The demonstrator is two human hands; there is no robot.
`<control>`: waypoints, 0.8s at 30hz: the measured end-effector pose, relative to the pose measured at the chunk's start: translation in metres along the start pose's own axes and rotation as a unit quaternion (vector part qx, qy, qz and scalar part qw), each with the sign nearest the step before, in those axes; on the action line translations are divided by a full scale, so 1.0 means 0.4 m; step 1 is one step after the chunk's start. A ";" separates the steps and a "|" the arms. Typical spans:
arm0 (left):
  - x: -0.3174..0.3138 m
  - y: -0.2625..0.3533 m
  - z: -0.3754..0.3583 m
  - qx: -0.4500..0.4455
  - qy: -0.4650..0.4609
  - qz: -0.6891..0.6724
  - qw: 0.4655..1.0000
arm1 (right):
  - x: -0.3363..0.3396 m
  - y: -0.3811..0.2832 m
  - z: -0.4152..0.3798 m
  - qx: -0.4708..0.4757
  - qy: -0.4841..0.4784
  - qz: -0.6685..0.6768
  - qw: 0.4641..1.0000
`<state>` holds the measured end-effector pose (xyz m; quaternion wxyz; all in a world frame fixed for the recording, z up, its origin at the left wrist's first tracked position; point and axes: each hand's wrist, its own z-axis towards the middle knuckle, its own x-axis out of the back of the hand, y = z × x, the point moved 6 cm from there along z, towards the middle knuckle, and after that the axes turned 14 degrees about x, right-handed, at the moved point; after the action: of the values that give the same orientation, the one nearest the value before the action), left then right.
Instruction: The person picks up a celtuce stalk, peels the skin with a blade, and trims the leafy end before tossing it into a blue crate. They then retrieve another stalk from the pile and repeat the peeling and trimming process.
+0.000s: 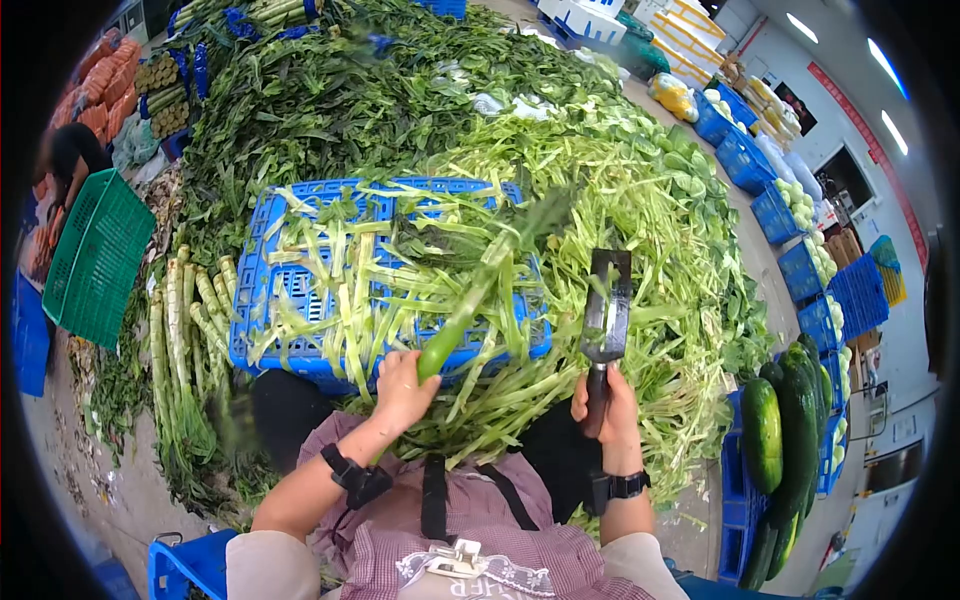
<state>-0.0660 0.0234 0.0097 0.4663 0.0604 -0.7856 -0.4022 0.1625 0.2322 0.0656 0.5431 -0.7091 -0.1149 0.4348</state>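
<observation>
My left hand [405,388] is closed round the thick lower end of a green stalk [462,322], which slants up and right over a blue crate [240,300]. The stalk's leafy top is blurred. In my right hand [610,405] is the dark handle of a cleaver [606,310], its wide blade upright, with green bits stuck on it. The blade stands right of the stalk, apart from it. Long pale-green peelings [355,300] lie across the crate, and more hang over its near edge.
Peelings and leaves [300,100] form a large heap ahead. Unpeeled stalks [180,320] stand at left, near a green basket [100,260] and another person [75,165]. Large dark-green gourds [765,435] lie at right, with blue crates [745,165] of vegetables behind.
</observation>
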 end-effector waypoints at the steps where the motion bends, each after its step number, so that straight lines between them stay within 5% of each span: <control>1: 0.017 0.047 -0.029 -0.041 0.083 0.112 0.989 | -0.007 0.010 -0.015 -0.029 -0.022 0.053 0.998; 5: 0.044 0.230 -0.058 -0.178 0.128 0.054 0.974 | -0.061 0.030 -0.075 -0.138 -0.013 0.187 0.973; 7: -0.010 0.303 -0.054 -0.150 -0.226 -0.235 0.933 | -0.075 0.044 -0.101 -0.158 -0.053 0.218 0.962; 10: -0.079 0.365 -0.064 -0.239 -0.302 -0.311 0.869 | -0.116 0.053 -0.139 -0.212 -0.084 0.263 0.938; 12: -0.193 0.374 -0.074 -0.229 -0.421 -0.129 0.868 | -0.111 0.072 -0.150 -0.226 -0.208 0.280 0.910; 14: -0.218 0.379 -0.113 -0.200 -0.445 -0.115 0.865 | -0.092 0.038 -0.140 -0.167 -0.071 0.169 0.969; 15: -0.202 0.369 -0.116 -0.221 -0.335 -0.104 0.910 | -0.050 0.025 -0.124 -0.109 -0.122 0.082 0.983; 16: -0.162 0.361 -0.119 -0.241 -0.221 -0.090 0.941 | -0.040 -0.025 -0.111 -0.016 -0.054 -0.053 0.997; 18: -0.060 0.302 -0.085 -0.156 -0.046 0.011 0.987 | -0.004 -0.062 -0.101 0.038 0.030 -0.232 0.972; 20: 0.014 0.201 -0.071 -0.088 0.082 0.133 0.984 | 0.046 -0.047 -0.105 0.044 0.075 -0.263 0.961; 24: -0.189 -0.109 0.038 -0.011 -0.085 0.225 0.970 | -0.005 0.018 -0.056 0.043 0.065 -0.269 0.960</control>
<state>-0.0480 0.0384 -0.0758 0.4770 -0.1578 -0.8113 -0.2991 0.1758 0.2132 0.0612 0.6764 -0.6548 -0.2465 0.2300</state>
